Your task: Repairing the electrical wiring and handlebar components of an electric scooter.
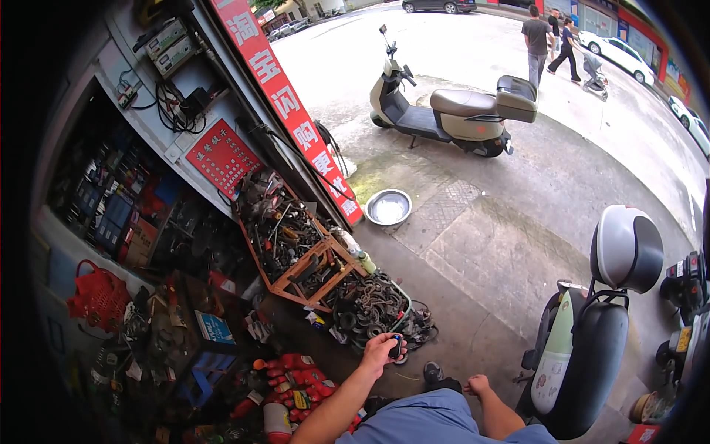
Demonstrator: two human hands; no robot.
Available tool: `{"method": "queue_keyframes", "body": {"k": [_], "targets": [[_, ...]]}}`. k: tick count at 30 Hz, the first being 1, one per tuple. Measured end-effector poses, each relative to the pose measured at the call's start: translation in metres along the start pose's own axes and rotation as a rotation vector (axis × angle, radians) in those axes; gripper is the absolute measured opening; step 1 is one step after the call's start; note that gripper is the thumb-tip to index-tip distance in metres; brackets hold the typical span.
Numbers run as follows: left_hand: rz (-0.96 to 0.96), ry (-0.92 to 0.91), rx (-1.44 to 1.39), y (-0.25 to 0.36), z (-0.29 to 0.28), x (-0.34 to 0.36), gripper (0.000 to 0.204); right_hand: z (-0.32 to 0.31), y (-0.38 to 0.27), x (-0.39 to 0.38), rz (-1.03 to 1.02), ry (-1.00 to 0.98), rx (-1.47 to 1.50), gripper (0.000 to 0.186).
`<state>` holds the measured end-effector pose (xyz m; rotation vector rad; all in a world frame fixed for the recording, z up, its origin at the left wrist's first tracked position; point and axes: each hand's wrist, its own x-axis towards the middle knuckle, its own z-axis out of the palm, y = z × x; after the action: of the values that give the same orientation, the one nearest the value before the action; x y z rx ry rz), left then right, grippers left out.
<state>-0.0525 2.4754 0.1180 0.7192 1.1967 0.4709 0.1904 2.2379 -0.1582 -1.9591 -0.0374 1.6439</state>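
At the lower centre of the frame, the left hand (379, 353) is gripping a small dark device (396, 345), its fingers curling around it. Right of it, the right hand (478, 385) is hanging half-curled; whether it is holding anything cannot be told. Dark metal parts (362, 305) are lying heaped just above the left hand, beside a wooden tool tray (279, 287). A metal basin (388, 208) is sitting at upper centre; a beige scooter (467, 133) is standing above it.

Two hands (380, 351) (478, 384), one device (396, 346), one basin (371, 210)
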Motion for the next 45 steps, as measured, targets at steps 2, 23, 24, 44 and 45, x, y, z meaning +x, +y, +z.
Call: {"method": "queue_keyframes", "body": {"k": [2,23,24,44,45], "targets": [[0.003,0.007,0.008,0.000,0.002,0.000,0.021,-0.003,0.002,0.002,-0.014,-0.016,-0.013,0.017],[0.212,0.169,-0.148,-0.014,-0.015,-0.022,0.019,0.145,-0.253,-0.205,-0.301,-0.883,0.088,0.036],[0.198,0.149,-0.127,-0.017,-0.021,-0.025,0.021,0.151,-0.253,-0.208,-0.261,-0.892,0.076,0.035],[0.223,-0.031,-0.398,-0.032,-0.062,-0.057,0.029,0.191,-0.231,-0.209,-0.090,-1.080,0.083,0.027],[0.204,-0.050,-0.402,-0.032,-0.063,-0.059,0.028,0.192,-0.231,-0.210,-0.101,-1.061,0.082,0.026]]}}
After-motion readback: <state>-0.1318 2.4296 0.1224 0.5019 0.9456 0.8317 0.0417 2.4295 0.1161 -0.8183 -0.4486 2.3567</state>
